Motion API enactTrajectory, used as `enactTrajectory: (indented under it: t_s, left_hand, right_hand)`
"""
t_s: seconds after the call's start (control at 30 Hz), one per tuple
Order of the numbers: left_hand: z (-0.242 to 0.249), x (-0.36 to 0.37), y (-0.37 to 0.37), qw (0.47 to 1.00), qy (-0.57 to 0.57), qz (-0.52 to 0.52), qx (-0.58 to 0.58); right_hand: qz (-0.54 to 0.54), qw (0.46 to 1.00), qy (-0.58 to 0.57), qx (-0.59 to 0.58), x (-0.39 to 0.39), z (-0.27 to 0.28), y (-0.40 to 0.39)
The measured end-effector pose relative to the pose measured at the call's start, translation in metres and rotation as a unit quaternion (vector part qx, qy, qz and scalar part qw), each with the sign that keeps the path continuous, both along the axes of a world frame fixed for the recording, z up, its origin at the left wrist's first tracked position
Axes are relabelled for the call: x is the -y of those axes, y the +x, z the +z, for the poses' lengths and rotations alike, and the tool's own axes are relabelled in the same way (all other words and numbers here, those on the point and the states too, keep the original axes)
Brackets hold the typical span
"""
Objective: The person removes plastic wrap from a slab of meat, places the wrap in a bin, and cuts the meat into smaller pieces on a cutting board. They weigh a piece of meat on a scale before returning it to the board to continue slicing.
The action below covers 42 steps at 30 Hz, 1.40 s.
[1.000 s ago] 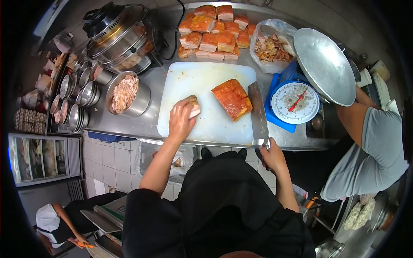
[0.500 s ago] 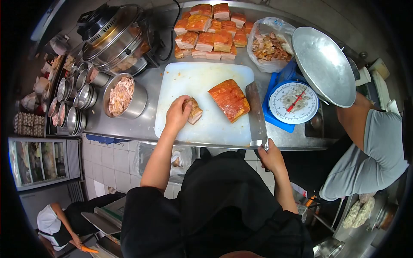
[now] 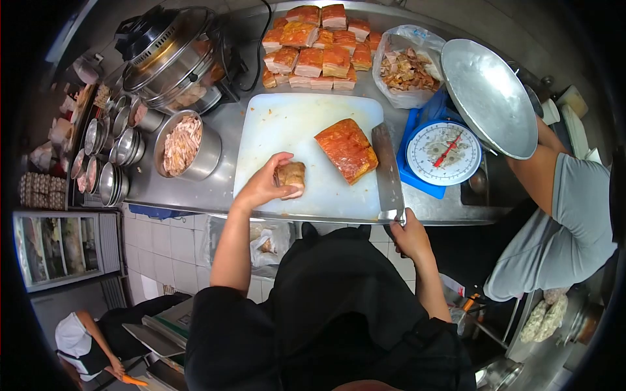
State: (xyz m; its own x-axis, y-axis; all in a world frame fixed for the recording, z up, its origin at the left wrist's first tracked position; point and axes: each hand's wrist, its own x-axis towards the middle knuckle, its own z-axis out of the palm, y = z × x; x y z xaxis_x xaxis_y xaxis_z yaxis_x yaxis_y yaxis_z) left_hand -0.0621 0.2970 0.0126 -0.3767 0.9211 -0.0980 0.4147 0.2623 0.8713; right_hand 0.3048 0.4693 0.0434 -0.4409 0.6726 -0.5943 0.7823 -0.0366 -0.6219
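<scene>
On the white cutting board (image 3: 267, 117), near its front left, lies a small brown piece of meat (image 3: 291, 177). My left hand (image 3: 266, 182) grips it from the left, thumb at the front and fingers behind. A larger slab of roasted pork with orange-brown skin (image 3: 347, 151) rests to the right on the board. My right hand (image 3: 411, 234) is closed around the handle of a cleaver (image 3: 387, 169), whose broad blade lies along the board's right edge, pointing away from me.
Stacked pork blocks (image 3: 309, 62) and a plastic bag of meat scraps (image 3: 409, 70) are behind the board. A blue scale (image 3: 444, 153) with a metal pan (image 3: 489, 98) stands right, beside a co-worker's arm (image 3: 535, 173). A steel pot of sliced meat (image 3: 207, 153) is left.
The small piece has been turned and shifted slightly toward me, and my left hand's fingers have changed their hold on it. The cleaver and large slab have stayed in place.
</scene>
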Motion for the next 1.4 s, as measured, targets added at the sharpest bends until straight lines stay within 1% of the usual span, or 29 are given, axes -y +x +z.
enactTrajectory:
  t_s: [0.03, 0.07, 0.13, 0.17, 0.2, 0.27, 0.3, 0.37, 0.4, 0.47, 0.5, 0.57, 0.6, 0.67, 0.7, 0.77, 0.83, 0.87, 0.9, 0.97, 1.0, 1.07, 1.1, 1.13, 1.2, 1.23, 1.27, 1.37, 1.4]
  left_hand:
    - [0.004, 0.003, -0.006, 0.993, -0.015, -0.053, 0.102]
    - [0.008, 0.005, -0.008, 0.993, -0.016, -0.050, 0.102]
    - [0.032, 0.001, -0.005, 0.995, -0.027, -0.083, 0.057]
    - [0.027, -0.002, -0.009, 0.992, -0.006, -0.089, -0.089]
    - [0.026, -0.004, -0.008, 0.992, -0.006, -0.090, -0.091]
    - [0.023, -0.010, -0.003, 0.953, -0.024, -0.056, -0.297]
    - [0.021, -0.011, 0.001, 0.953, -0.023, -0.057, -0.297]
    - [0.016, -0.012, 0.008, 0.950, 0.047, -0.024, -0.308]
    - [0.013, -0.013, 0.009, 0.950, 0.047, -0.026, -0.308]
    - [0.007, -0.015, 0.011, 0.965, 0.088, -0.011, -0.247]
    - [0.001, -0.016, 0.010, 0.965, 0.089, -0.011, -0.247]
    - [-0.013, -0.022, 0.004, 0.978, 0.072, 0.055, -0.190]
    - [-0.022, -0.025, -0.001, 0.978, 0.073, 0.054, -0.190]
    - [-0.037, -0.028, -0.011, 0.989, 0.070, 0.080, -0.104]
    - [-0.037, -0.027, -0.010, 0.989, 0.070, 0.079, -0.104]
    - [-0.037, -0.026, -0.008, 0.992, 0.058, 0.092, -0.057]
    - [-0.035, -0.022, 0.003, 0.988, 0.078, 0.110, -0.074]
    - [-0.036, -0.020, 0.007, 0.983, 0.096, 0.129, -0.091]
    - [-0.038, -0.018, 0.009, 0.984, 0.091, 0.128, -0.090]
    - [-0.041, -0.016, 0.011, 0.959, 0.153, 0.116, -0.207]
    - [-0.042, -0.016, 0.011, 0.960, 0.150, 0.113, -0.207]
    - [-0.043, -0.017, 0.009, 0.946, 0.157, 0.079, -0.274]
    - [-0.044, -0.017, 0.009, 0.946, 0.155, 0.078, -0.273]
    - [-0.045, -0.017, 0.009, 0.947, 0.155, 0.080, -0.270]
    - [-0.045, -0.017, 0.011, 0.948, 0.154, 0.080, -0.266]
    - [-0.045, -0.017, 0.014, 0.947, 0.160, 0.086, -0.264]
    - [-0.045, -0.017, 0.016, 0.946, 0.165, 0.092, -0.263]
    - [-0.052, -0.018, 0.016, 0.944, 0.181, 0.101, -0.255]
    - [-0.054, -0.017, 0.017, 0.946, 0.179, 0.097, -0.253]
  right_hand:
    - [0.003, 1.000, 0.004, 0.004, 0.001, 0.000, 0.000]
    - [0.007, 1.000, 0.003, 0.004, 0.001, 0.001, -0.001]
    - [0.001, 1.000, -0.005, 0.007, 0.002, 0.004, -0.002]
    - [0.001, 1.000, -0.005, 0.006, 0.002, 0.002, -0.002]
    - [0.001, 1.000, -0.002, 0.003, 0.002, 0.000, -0.002]
    - [-0.001, 1.000, 0.003, 0.000, 0.004, -0.003, -0.001]
    - [-0.010, 1.000, 0.009, -0.012, 0.005, -0.003, -0.001]
    - [-0.020, 0.999, 0.015, -0.023, 0.006, -0.004, 0.000]
    - [-0.011, 1.000, 0.011, -0.014, 0.005, -0.004, 0.000]
    - [-0.002, 1.000, 0.007, -0.004, 0.004, -0.003, 0.000]
    - [0.000, 1.000, 0.006, -0.004, 0.004, -0.002, 0.000]
    - [0.001, 1.000, 0.007, -0.006, 0.004, -0.001, 0.000]
    - [0.002, 1.000, 0.009, -0.002, 0.004, -0.002, 0.000]
    - [0.002, 1.000, 0.010, 0.003, 0.005, 0.000, 0.000]
    - [0.000, 1.000, 0.009, 0.010, 0.006, 0.005, -0.002]
    - [-0.003, 1.000, 0.008, 0.018, 0.006, 0.003, 0.002]
    - [0.010, 0.997, 0.081, -0.015, 0.011, -0.006, 0.008]
    - [0.010, 0.997, 0.077, -0.014, 0.013, -0.007, 0.012]
    - [0.008, 0.996, 0.085, -0.029, 0.016, 0.004, 0.011]
    - [0.026, 0.991, 0.117, -0.061, 0.021, 0.030, 0.009]
    - [0.023, 0.991, 0.114, -0.060, 0.024, 0.043, 0.005]
    - [0.102, 0.975, 0.174, -0.090, 0.029, 0.059, -0.007]
    - [0.139, 0.967, 0.195, -0.092, 0.031, 0.055, -0.013]
    - [0.138, 0.967, 0.192, -0.091, 0.033, 0.052, -0.022]
    - [0.213, 0.958, 0.182, -0.057, 0.036, 0.044, -0.039]
    - [0.237, 0.948, 0.201, -0.070, 0.039, 0.039, -0.045]
    - [0.234, 0.949, 0.198, -0.070, 0.042, 0.039, -0.050]
    - [0.299, 0.927, 0.223, -0.039, 0.053, 0.043, -0.057]
    - [0.296, 0.929, 0.220, -0.037, 0.057, 0.045, -0.057]
